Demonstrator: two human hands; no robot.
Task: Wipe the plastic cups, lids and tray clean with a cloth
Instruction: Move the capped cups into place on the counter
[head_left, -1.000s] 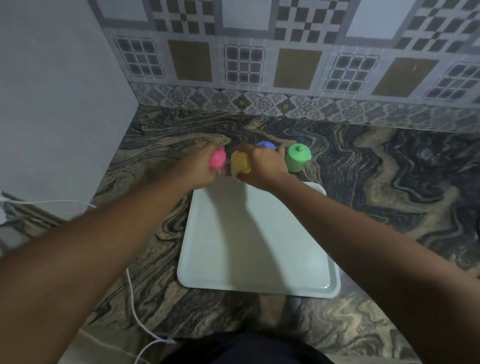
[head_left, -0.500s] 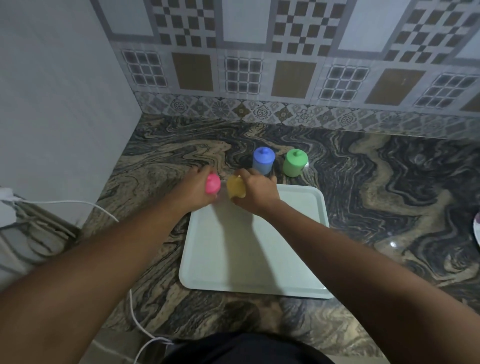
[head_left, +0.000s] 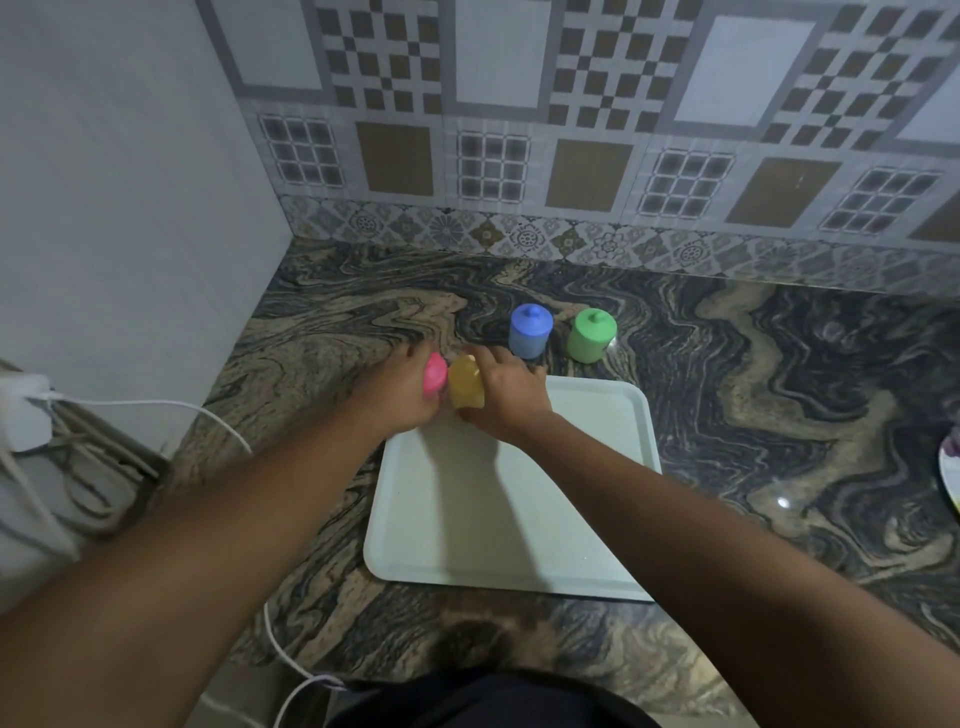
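My left hand (head_left: 395, 395) grips a pink plastic cup (head_left: 435, 374) at the far left corner of the pale tray (head_left: 597, 545). Right beside it, my right hand (head_left: 506, 392) grips a yellow cup (head_left: 466, 387); the two cups nearly touch. Behind the tray, a blue lidded cup (head_left: 530, 331) and a green lidded cup (head_left: 591, 335) stand upright on the marbled counter (head_left: 779, 415). The tray's inside is bare. No cloth shows in view.
A white wall closes the left side and a patterned tile wall runs along the back. A white charger (head_left: 23, 410) with its cable (head_left: 171, 408) lies at the left edge. A plate rim (head_left: 950, 473) shows at the far right.
Both hands have drawn back toward me with the pink and yellow cups, away from the blue and green cups, which now stand fully in sight.
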